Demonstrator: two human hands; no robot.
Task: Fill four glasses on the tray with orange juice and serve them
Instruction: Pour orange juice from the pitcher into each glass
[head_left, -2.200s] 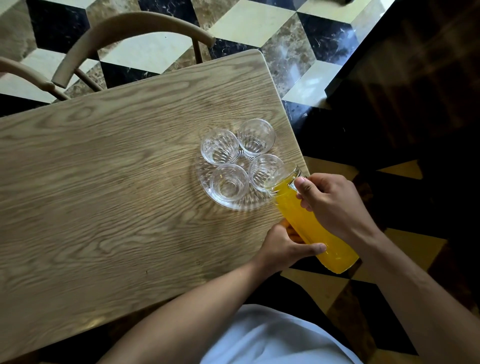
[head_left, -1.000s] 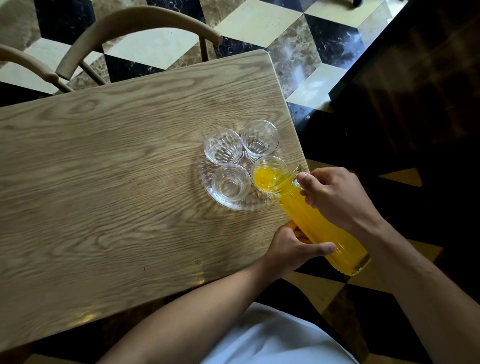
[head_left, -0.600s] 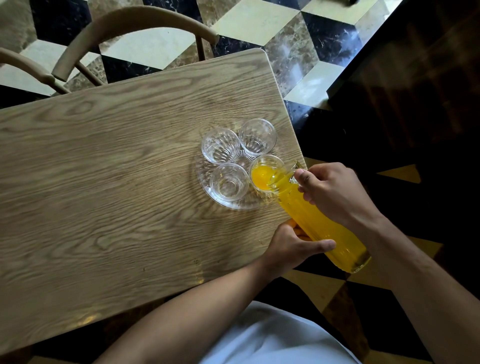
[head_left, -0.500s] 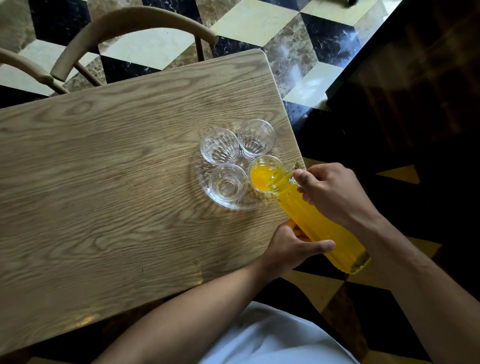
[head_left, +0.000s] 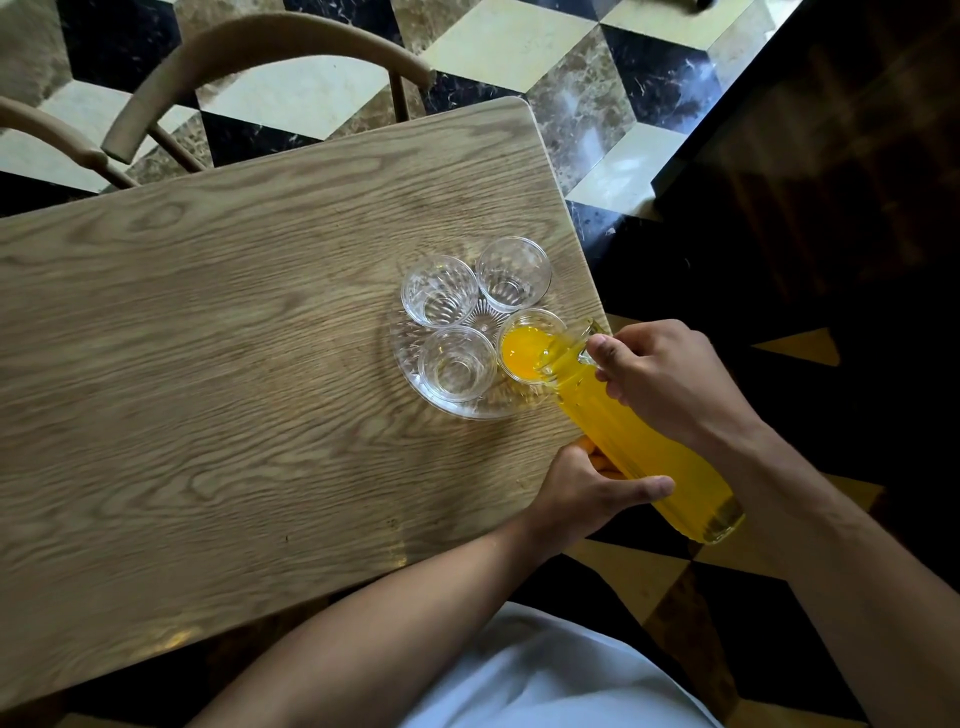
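Right now the bottle (head_left: 639, 441) slants from near-right up to far-left, mouth over the filling glass (head_left: 530, 345) on the tray (head_left: 415, 384). Right hand (head_left: 670, 379) grips its neck, left hand (head_left: 587, 488) cups the body; three empty glasses lie farther left.

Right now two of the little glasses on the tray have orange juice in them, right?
Not quite. Only one glass has juice; the other three on the tray are empty. The head view shows both hands tipping the bottle into it.
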